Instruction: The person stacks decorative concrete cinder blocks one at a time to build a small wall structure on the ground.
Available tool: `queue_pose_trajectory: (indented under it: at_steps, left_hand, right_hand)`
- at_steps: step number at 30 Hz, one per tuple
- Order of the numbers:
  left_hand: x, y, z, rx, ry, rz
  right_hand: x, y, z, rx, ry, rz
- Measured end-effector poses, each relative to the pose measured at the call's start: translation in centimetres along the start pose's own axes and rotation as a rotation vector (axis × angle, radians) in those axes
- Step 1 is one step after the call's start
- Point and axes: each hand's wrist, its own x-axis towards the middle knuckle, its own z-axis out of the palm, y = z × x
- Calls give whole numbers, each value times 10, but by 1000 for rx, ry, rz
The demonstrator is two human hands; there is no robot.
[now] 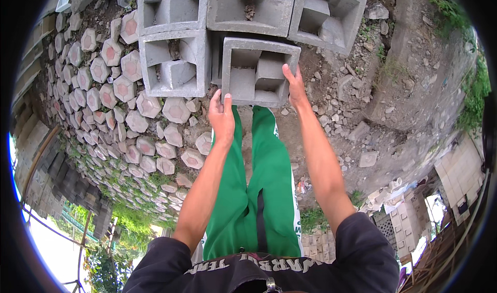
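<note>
A square, hollow concrete block (271,68) with stepped inner dividers is gripped between my two hands, tilted toward me. My left hand (222,121) holds its lower left corner, the thumb along the near face. On the opposite side, my right hand (296,87) presses against the wall of the block, with the thumb over the rim. Just left of it lies a similar concrete block (178,76). Beyond are more of the same kind: one at far left (178,12), one in the middle (222,16) and one angled at right (339,21).
Hexagonal paving stones (124,88) with reddish centres cover the ground at left. Broken stones and rubble (336,104) lie on the dirt at right, beside a long raised concrete edge (396,49). Stacked grey pavers (52,171) stand at the far left.
</note>
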Motion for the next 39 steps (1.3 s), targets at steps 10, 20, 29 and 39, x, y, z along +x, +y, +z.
queue_pose_trajectory:
  at_steps: [10,20,29,39]
  left_hand:
    - [35,-64,14,-895,-25,-616]
    - [62,-35,21,-1127,-28,-702]
    - [65,-32,14,-1303,-54,-729]
    - [79,-26,6,-1320,-92,-649]
  right_hand:
    - [-4,12,-4,322,-39,137]
    - [33,12,-10,277,20,240]
    - [31,8,6,336,-45,189]
    - [45,3,17,267,7,214]
